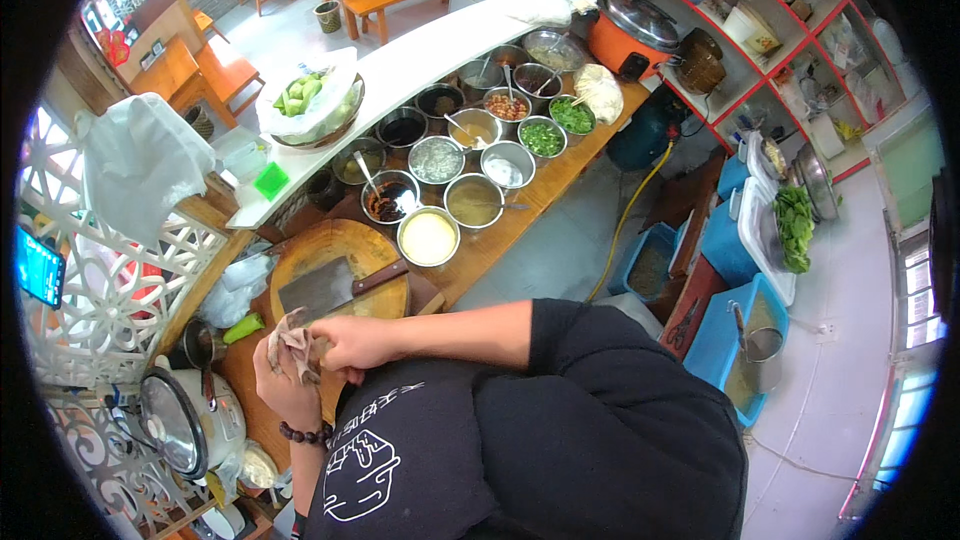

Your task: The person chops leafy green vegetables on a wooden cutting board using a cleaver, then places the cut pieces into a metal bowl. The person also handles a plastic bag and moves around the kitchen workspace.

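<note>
Both hands are at a crumpled, pale pinkish cloth close to my body. My left hand, with a dark bead bracelet on its wrist, holds the cloth from below. From the other side my right hand grips it, its fingertips partly hidden in the folds. Just beyond the hands lies a cleaver with a brown wooden handle. It rests flat on a round wooden chopping block. A green vegetable piece lies on the counter left of my hands.
Several metal bowls of condiments, including chopped greens and a pale yellow food, crowd the wooden counter. A white rice cooker stands at lower left, an orange electric pot at the far end. Blue tubs stand right.
</note>
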The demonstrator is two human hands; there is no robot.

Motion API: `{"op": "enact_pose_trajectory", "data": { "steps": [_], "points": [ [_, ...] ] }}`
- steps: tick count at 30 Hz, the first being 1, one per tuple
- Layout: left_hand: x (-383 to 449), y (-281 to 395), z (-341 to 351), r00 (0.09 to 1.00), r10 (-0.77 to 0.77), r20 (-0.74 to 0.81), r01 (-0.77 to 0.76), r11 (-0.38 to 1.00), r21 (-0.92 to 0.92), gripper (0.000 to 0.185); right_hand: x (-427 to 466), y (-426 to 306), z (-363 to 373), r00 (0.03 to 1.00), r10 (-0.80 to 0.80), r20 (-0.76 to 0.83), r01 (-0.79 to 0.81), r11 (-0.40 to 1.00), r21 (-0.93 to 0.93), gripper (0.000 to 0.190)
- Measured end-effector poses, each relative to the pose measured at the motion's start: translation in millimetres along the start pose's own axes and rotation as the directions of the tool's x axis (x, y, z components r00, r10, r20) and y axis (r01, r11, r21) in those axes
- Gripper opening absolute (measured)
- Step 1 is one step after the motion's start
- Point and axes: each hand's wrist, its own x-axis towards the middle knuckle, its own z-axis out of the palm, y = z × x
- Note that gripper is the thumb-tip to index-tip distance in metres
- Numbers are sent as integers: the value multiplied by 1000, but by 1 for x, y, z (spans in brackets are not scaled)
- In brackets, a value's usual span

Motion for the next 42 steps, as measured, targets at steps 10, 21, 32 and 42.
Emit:
{"op": "enact_pose_trajectory", "data": {
  "steps": [10, 21, 32, 42],
  "points": [
    [-21, -91, 92, 984, 35, 175, -94, 935, 343, 26, -194, 37, -164, 670, 75, -738, 83, 981, 176, 32],
    [-25, -102, 127, 999, 36, 6, -33, 790, 613, 25, -345, 70, -514, 101, 63, -993, 394, 914, 98, 22],
    [-26, -81, 152, 904, -345, -253, 360, 293, 886, 44, -305, 72, -706, 190, 80, -978, 162, 980, 112, 33],
    [-13, -81, 177, 824, -394, -407, 486, 120, 866, 45, -265, 91, -697, 348, -302, -888, -109, 927, -358, 25]
  ]
}}
